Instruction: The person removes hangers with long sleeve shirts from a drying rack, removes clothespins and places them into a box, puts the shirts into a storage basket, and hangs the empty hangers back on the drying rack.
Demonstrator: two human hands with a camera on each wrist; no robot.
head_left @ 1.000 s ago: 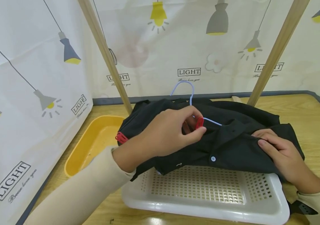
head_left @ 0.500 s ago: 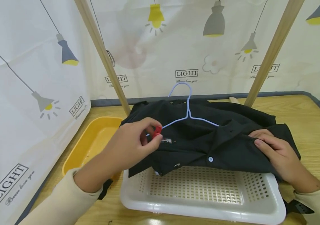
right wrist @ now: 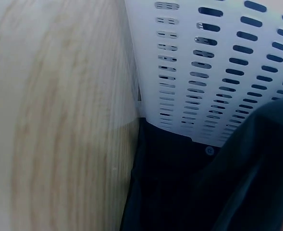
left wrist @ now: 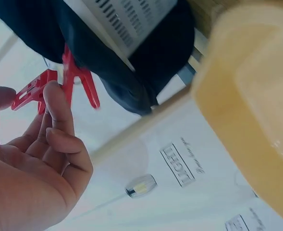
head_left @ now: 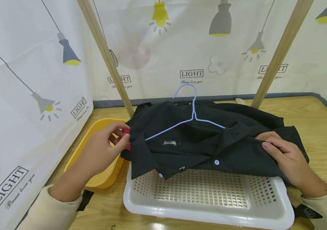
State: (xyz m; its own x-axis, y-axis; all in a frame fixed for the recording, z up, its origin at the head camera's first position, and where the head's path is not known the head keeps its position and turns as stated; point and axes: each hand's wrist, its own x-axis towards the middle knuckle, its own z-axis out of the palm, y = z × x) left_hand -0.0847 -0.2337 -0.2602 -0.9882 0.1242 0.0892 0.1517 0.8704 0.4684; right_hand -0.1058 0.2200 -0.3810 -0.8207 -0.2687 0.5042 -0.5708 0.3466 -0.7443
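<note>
A black shirt (head_left: pixel 189 134) with white buttons lies over the back of a white perforated basket (head_left: pixel 209 217). Inside its neck is a light-blue wire hanger (head_left: pixel 193 108), hook pointing up. My left hand (head_left: pixel 101 150) is at the shirt's left end, pinching a red clothespin (left wrist: pixel 33 91) between thumb and fingers. Right beside it, a second red clothespin (left wrist: pixel 74 77) is clipped to the dark cloth. My right hand (head_left: pixel 290 159) grips the shirt's right side, thumb on top; some fingertips are hidden. In the right wrist view only cloth, basket and table show clearly.
A yellow tray (head_left: pixel 106 179) stands on the wooden table (head_left: pixel 324 127) left of the basket, partly under my left hand. Two wooden poles (head_left: pixel 106 54) rise behind the shirt, one on each side. Printed cloth (head_left: pixel 157 64) encloses the back and left.
My left hand has carried its red clothespin from the hanger's middle leftward to the shirt's left end, uncovering the hanger and collar. My right hand has stayed on the shirt.
</note>
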